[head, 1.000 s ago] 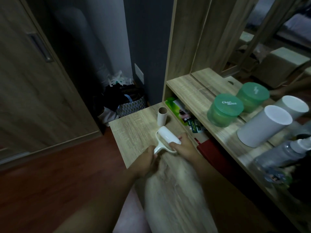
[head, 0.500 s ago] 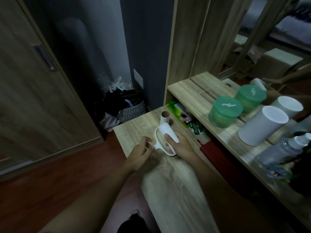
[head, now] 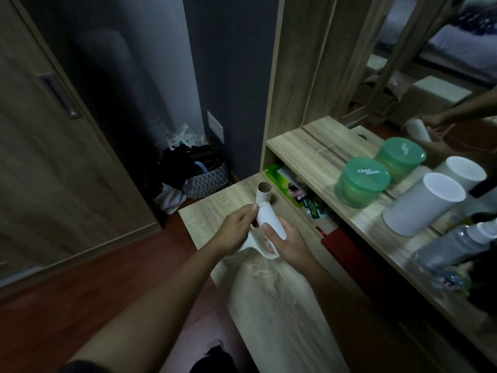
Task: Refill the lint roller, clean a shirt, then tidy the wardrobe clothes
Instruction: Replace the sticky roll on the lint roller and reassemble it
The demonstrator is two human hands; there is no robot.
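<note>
Head view, one cam. Centre of frame: we hold the lint roller (head: 270,222) just above the wooden surface (head: 212,214), w/ both hands on it. Its white roll has its long axis on a diagonal, from lower right to upper left of the frame, and the free end points up-left. The white handle loops out below the roll, toward the lower centre, partly hidden by the hands.

Right hand (head: 289,242): fingers wrapped round the lower half of the roll, thumb lying along the top. Left hand (head: 234,230): fingers curled in, thumb tip pressed against the roll's upper end; the handle runs in under this palm, so we read it as gripped too.

Just beyond the roll's far end a bare cardboard core (head: 265,193) stands upright on the surface, open end up. We can't tell if roll & core touch.

Below the hands, lower centre, a pale crumpled sheet (head: 269,292) lies on the surface; too dim to say what it is.

Right of frame, on the raised shelf (head: 304,154) by the mirror: a green tub (head: 361,185), a white cylinder (head: 422,204) near it, and a spray bottle (head: 457,243) at the right edge.

Centre left, on the floor: a patterned bag (head: 207,180) stuffed w/ dark items. Far left: a wooden door (head: 53,130).
</note>
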